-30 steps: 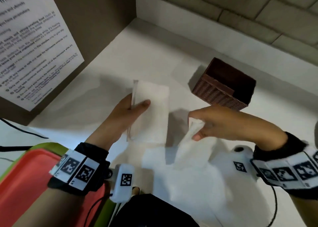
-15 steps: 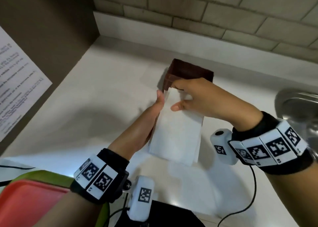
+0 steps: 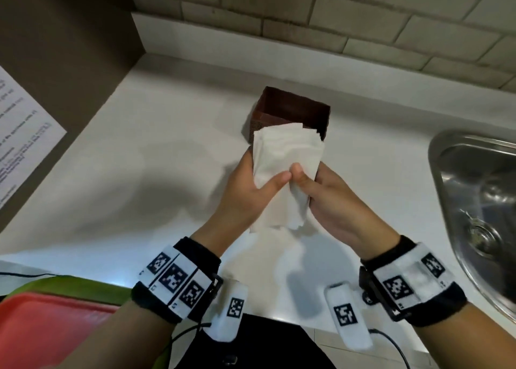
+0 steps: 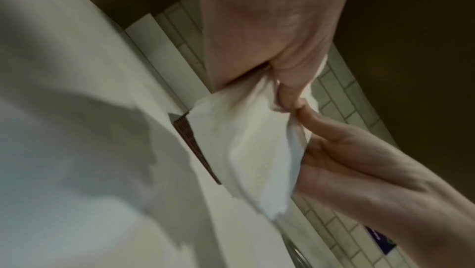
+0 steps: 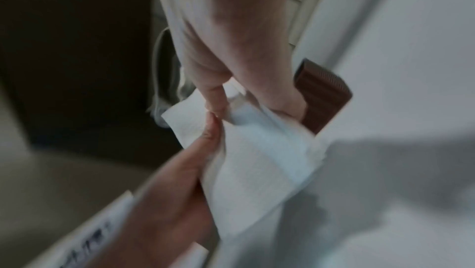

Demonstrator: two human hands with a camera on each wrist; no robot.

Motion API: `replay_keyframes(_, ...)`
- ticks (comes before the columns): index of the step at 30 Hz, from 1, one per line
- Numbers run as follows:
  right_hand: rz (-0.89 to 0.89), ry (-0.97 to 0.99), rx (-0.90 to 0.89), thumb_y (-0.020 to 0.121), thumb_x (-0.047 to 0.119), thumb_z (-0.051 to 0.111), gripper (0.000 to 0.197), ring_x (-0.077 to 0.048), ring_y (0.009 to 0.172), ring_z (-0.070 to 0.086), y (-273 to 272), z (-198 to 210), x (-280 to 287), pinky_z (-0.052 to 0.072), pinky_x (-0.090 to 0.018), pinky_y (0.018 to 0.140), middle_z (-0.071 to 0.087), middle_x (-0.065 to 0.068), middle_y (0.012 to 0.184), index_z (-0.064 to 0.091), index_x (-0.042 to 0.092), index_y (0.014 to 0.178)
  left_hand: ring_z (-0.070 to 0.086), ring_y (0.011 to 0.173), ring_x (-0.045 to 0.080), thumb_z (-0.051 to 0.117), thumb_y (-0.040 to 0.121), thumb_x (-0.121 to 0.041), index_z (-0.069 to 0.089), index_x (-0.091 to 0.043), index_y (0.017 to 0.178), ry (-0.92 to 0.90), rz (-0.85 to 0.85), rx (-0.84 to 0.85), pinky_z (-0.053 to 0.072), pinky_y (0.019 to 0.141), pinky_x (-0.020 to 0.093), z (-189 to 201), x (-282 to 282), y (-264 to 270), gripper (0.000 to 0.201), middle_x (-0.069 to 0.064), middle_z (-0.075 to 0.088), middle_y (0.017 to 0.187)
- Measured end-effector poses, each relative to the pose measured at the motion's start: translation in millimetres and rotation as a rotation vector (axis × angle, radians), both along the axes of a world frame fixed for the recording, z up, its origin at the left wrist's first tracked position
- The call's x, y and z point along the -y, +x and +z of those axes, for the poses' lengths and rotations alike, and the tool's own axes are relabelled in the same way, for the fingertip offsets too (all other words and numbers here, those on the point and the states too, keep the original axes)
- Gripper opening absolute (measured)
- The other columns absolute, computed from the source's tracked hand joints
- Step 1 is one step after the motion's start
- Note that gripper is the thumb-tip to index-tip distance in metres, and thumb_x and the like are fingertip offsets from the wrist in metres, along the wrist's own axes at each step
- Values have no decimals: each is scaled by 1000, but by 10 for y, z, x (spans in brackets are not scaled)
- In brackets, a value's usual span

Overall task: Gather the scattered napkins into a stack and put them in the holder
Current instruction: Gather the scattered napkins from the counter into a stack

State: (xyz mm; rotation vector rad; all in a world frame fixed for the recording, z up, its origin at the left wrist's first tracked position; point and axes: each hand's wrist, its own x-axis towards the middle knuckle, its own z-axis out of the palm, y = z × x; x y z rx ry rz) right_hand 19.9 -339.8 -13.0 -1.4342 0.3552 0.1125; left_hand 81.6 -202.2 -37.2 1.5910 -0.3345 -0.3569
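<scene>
A stack of white napkins (image 3: 284,156) is held upright between both hands just in front of the brown ribbed holder (image 3: 296,108), above the white counter. My left hand (image 3: 251,184) grips its left edge with the thumb across the front. My right hand (image 3: 315,184) grips the right edge, and the two thumbs meet on the front sheet. The stack's top edge overlaps the holder's near rim. In the left wrist view the napkins (image 4: 246,146) bunch between the two thumbs, with the holder (image 4: 192,142) behind. The right wrist view shows the napkins (image 5: 257,150) and the holder (image 5: 321,97) beyond.
A steel sink (image 3: 474,201) lies at the right. A brown panel with a printed notice (image 3: 25,134) stands at the left. A red tray on a green one (image 3: 42,326) sits at the near left. A tiled wall (image 3: 307,13) backs the counter.
The right hand laid its loose napkin onto the left hand's stack. Both hands now grip the stack lower down, thumbs together, and its top has come up to the holder's rim.
</scene>
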Motion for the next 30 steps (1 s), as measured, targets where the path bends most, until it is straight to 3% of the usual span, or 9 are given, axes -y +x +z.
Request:
replay_keyframes(2,-18,-147,100,94,25,54,48,-12,126,55,-83,-95,3,46,-28,104,59,0,136,42,16,140,62,93,-16,72,83,-5,51,-13,122,-21,-20,18,47,80,7,-75,-44,17,44,-14,63,107)
replay_keyframes(5,-12,-250,55,92,16,60,58,-9,131,48,-196,-271,-44,39,-35,112,52,4,140,30,22,141,59,90,-20,70,81,9,48,-10,119,36,-106,36,43,78,4,-249,-80,10,48,-13,60,104)
replay_keyframes(9,-20,-355,23,94,2,54,61,-14,131,45,-211,-439,-104,36,-41,114,48,2,138,23,21,144,56,82,-27,74,78,4,46,-20,113,133,-124,14,42,71,-2,-388,-86,-35,51,-16,58,98)
replay_keyframes(12,-43,-351,31,95,1,50,56,-11,127,48,-199,-435,-146,39,-33,111,51,7,132,25,23,140,56,82,-27,72,81,4,46,-23,114,139,-67,-13,42,70,-1,-423,-94,-14,49,-18,58,99)
replay_keyframes(17,-10,-426,-17,96,8,52,58,14,110,46,-172,-478,-230,42,-8,93,45,30,118,23,20,145,54,87,-13,77,80,-4,45,-26,112,204,-99,-85,42,70,-3,-444,-118,-4,50,-22,54,97)
replay_keyframes(20,-46,-357,-66,96,30,52,49,0,113,53,-136,-375,-169,48,-18,91,53,11,126,31,18,139,64,96,2,74,83,-29,56,-24,114,178,-98,-111,53,85,18,-366,-147,64,36,-14,66,103)
replay_keyframes(23,-57,-237,-179,95,48,44,49,-11,112,60,-128,-256,-128,53,-25,86,60,2,125,38,17,134,68,105,16,63,82,-48,61,-23,122,81,-30,-248,55,94,41,-242,-141,102,47,-4,72,114)
replay_keyframes(27,-58,-72,-171,92,61,39,58,-13,119,60,-87,-192,-173,50,-37,98,60,7,132,41,27,138,68,109,17,58,93,-40,58,-27,128,0,-53,-420,52,98,43,-144,-110,103,37,-4,71,119)
replay_keyframes(30,-86,-127,-165,95,55,40,51,-13,115,60,-60,-133,-249,53,-33,89,60,6,129,38,26,137,68,107,16,57,97,-30,58,-28,124,-32,-90,-459,55,93,38,-86,-102,70,28,-3,71,118)
